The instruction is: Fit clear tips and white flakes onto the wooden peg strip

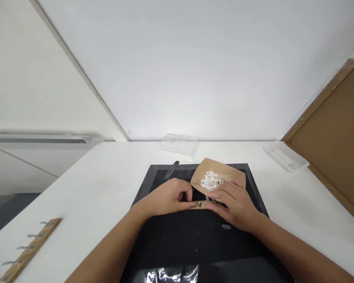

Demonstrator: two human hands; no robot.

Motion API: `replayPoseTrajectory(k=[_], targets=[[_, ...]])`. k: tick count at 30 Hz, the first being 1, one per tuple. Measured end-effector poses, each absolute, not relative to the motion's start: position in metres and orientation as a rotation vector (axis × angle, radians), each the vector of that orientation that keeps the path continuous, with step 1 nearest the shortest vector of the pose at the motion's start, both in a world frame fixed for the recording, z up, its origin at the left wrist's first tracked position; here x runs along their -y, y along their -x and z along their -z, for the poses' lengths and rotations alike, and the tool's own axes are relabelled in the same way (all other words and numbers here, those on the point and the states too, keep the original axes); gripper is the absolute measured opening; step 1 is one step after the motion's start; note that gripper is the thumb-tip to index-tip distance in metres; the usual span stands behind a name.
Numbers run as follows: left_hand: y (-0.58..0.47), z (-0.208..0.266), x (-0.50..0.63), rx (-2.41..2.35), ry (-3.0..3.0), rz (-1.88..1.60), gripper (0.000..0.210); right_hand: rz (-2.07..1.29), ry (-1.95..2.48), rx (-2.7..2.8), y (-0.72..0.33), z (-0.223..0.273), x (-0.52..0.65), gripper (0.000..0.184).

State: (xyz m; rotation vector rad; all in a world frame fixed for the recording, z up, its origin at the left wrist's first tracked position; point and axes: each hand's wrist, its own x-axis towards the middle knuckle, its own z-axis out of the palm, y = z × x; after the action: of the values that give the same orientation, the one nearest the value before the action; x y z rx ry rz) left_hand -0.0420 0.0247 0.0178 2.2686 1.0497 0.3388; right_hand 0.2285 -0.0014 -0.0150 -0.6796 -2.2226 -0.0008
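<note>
My left hand point(172, 196) is closed, its thumb and fingers pinching the left end of a narrow tan strip point(195, 205) with small metal pieces on it. My right hand point(234, 201) bends over the strip's right part, thumb and fingertips closed around a small translucent piece point(207, 199) that stands upright against the strip. The strip's right end is hidden under that hand. Just behind the hands, a brown paper tray point(203, 167) holds white bits and a few dark specks.
A black mat point(177, 239) lies under the work, with a dark-handled tool point(172, 169) and a clear scrap point(226, 226) on it. A clear plastic box point(179, 144) stands behind, a white tray point(286, 156) right. A wooden strip with metal hooks point(32, 249) lies left. Cardboard point(333, 133) borders the right.
</note>
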Motion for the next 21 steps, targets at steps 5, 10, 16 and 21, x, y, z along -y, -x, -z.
replayPoseTrajectory(k=[5,10,16,21], targets=[[0.0420,-0.0178,-0.0248,-1.046,-2.235,-0.324,0.026,0.001,0.682,2.222,-0.2289,0.0151,0.0020,0.015],[0.0426,-0.0170,-0.0244,-1.049,-2.193,-0.298,0.022,-0.005,0.681,2.222,-0.2285,0.0128,0.0021,0.014],[0.0430,-0.0158,-0.0233,-1.048,-2.184,-0.319,0.022,-0.010,0.680,2.219,-0.2282,0.0127,0.0025,0.014],[0.0414,-0.0170,-0.0225,-0.989,-2.213,-0.371,0.021,-0.011,0.678,2.232,-0.2289,0.0142,0.0024,0.016]])
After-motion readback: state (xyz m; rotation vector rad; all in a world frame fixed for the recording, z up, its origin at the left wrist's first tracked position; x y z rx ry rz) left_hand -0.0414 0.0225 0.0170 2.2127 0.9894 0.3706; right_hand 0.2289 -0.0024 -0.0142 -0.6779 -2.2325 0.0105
